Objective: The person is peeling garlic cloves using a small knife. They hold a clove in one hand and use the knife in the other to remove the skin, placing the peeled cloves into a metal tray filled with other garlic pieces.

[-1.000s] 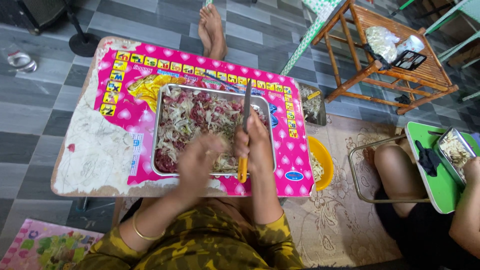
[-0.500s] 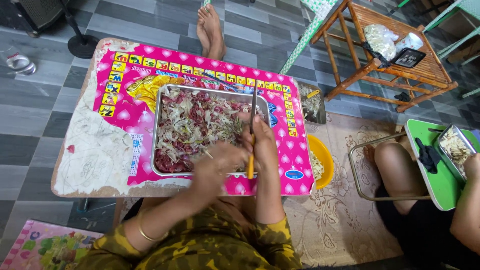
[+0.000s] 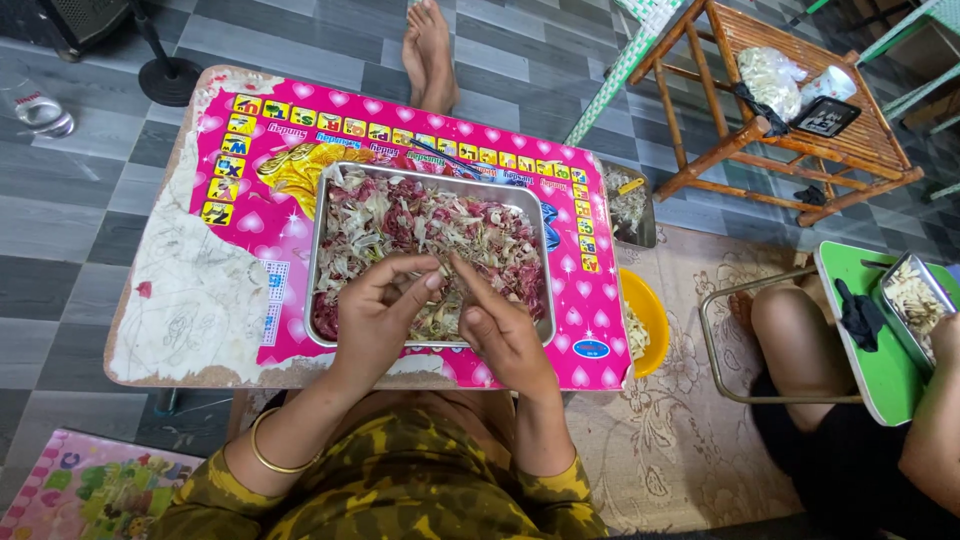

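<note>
A metal tray [image 3: 318, 215] heaped with purple and white shallot peels and pieces [image 3: 430, 225] rests on a pink patterned mat [image 3: 260, 190] on a small low table [image 3: 190, 300]. Both my hands hover over the tray's near half. My left hand [image 3: 380, 305] curls its fingers and thumb around a small piece. My right hand [image 3: 505, 335] stretches its forefinger to the left hand's fingertips; what it pinches is too small to make out. No knife is visible. A gold bangle [image 3: 265, 455] circles my left wrist.
A yellow bowl [image 3: 648, 318] and a small metal tray [image 3: 630, 205] sit on the floor to the table's right. Another person [image 3: 800, 340] sits at right with a green board [image 3: 860, 330] and tray [image 3: 915, 300]. Bare feet [image 3: 432, 50], a wooden rack [image 3: 800, 140] and a stand base [image 3: 168, 72] lie beyond.
The yellow-handled knife that my right hand held upright is out of sight. Both hands have come together at the fingertips over the tray's near half.
</note>
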